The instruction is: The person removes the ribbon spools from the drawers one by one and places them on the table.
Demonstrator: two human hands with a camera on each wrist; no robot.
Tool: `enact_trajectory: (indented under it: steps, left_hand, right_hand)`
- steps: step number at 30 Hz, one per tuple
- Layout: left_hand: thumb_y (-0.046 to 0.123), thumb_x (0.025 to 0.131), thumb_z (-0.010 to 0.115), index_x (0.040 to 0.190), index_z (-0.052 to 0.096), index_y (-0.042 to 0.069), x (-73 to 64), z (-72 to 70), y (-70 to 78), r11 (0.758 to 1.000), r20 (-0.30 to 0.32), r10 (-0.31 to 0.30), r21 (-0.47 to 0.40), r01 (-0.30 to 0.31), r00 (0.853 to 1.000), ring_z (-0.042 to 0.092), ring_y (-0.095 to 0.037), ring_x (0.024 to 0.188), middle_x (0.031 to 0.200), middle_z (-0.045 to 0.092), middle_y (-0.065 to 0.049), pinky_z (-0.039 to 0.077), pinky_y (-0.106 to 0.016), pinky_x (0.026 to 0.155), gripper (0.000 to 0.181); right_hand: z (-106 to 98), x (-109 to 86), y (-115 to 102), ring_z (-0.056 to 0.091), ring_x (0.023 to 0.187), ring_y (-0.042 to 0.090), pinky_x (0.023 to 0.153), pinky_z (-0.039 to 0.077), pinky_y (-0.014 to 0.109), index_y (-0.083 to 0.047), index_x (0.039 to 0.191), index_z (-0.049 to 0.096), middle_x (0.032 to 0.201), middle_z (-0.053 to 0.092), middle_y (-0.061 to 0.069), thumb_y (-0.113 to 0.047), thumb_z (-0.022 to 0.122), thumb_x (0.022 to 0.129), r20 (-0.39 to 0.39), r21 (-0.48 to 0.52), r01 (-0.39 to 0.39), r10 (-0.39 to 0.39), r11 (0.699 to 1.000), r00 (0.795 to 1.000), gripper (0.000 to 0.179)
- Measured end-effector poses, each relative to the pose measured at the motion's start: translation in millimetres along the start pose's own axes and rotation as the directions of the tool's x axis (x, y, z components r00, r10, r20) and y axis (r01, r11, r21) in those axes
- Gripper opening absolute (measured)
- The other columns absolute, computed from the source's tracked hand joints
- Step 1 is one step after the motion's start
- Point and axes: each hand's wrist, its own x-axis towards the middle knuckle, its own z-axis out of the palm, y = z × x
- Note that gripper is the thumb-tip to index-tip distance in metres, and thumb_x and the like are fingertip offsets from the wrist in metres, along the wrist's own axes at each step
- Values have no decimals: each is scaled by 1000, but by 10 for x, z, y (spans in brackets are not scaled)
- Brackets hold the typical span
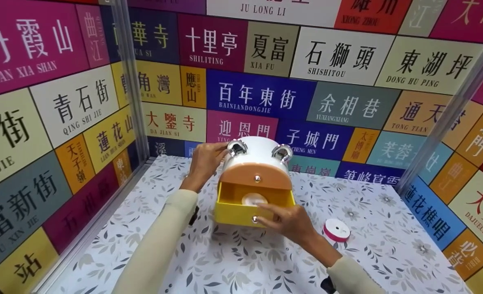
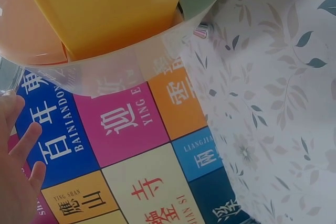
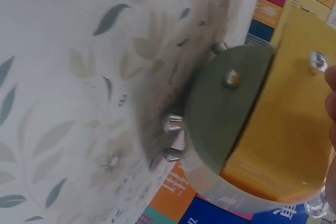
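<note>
A rounded white drawer box [image 1: 255, 150] stands on the table with two silver rings on top. Its yellow drawer [image 1: 233, 212] is pulled out below an orange drawer [image 1: 241, 175]. Inside the yellow drawer lies a white round disc [image 1: 249, 198]. At the upper left, my left hand [image 1: 205, 161] pinches the left silver ring [image 1: 237, 148], its other fingers spread in the left wrist view. My right hand [image 1: 292, 220] holds the yellow drawer's front, one finger over the rim, another at the silver knob [image 1: 255, 219]. The right wrist view shows a green drawer [image 3: 226, 108] beneath.
A ribbon spool [image 1: 336, 230] with white face and pink edge lies right of the box. The table [image 1: 372, 261] has a leaf-patterned cover. Panels with coloured signs [image 1: 262, 94] rise behind and at both sides, with clear corner strips [image 1: 133, 81].
</note>
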Motion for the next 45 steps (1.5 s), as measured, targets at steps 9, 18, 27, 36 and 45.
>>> enact_trajectory:
  steps: [9,18,27,36,45]
  left_hand:
    - [22,95,78,123,77,18,25,9,-3,1000,-4,5,1,-5,1000,76,-22,101,114,78,-5,60,-34,89,29]
    - [23,95,78,123,78,18,-15,24,-20,1000,5,-6,3,6,1000,76,-23,100,113,78,-5,61,-35,87,28]
    - [22,95,78,124,78,18,-14,20,-20,1000,-1,7,6,-7,1000,76,-24,101,113,78,-5,61,-37,89,29]
    - [23,95,78,123,78,20,-3,31,-19,1000,-7,-2,5,2,1000,76,-23,102,113,78,-4,60,-35,91,29]
    - [23,95,78,124,77,20,-12,29,-27,1000,-5,-12,-15,11,1000,75,-23,105,115,77,-3,59,-35,94,29]
  right_hand:
    - [-157,249,207,42,46,-6,42,36,16,-18,113,82,56,58,-13,-37,86,87,101,-3,-293,291,956,951,33]
    - [-157,371,289,59,58,1,54,50,23,-15,106,84,73,73,-9,-37,86,87,300,-29,-530,514,847,804,29]
    - [-75,530,383,51,53,4,51,42,25,-14,83,81,60,60,-15,-43,85,86,529,-100,-575,533,812,660,29]
    - [-10,647,401,27,45,5,46,20,23,-13,57,48,49,30,-12,-44,88,83,646,-97,-508,443,856,622,57]
    - [43,660,448,25,44,2,46,19,23,-15,56,52,49,30,-14,-19,84,81,701,-17,-440,324,898,635,40]
